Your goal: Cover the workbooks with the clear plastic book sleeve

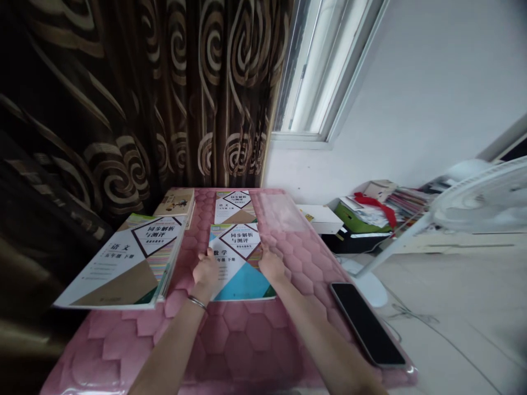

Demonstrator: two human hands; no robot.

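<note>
A workbook with a blue-and-white cover (237, 277) lies in front of me, its printed side up. My left hand (206, 269) is closed on its left edge, thumb on the cover, with a metal bangle at the wrist. On the opposite edge my right hand (272, 264) grips the same workbook, fingers partly hidden. Just behind it lies a similar workbook with a brown-and-white cover (234, 207), its lower part covered by the blue one. To the left sits a stack of workbooks (123, 263), the top one white and brown.
A pink hexagon-patterned table cover (242, 340) lies beneath everything. A black phone (366, 323) rests near the right edge. Another book (176, 203) sits at the back left, by a dark curtain (177, 99). A white fan (473, 203) stands right of the table, near piled papers (368, 211).
</note>
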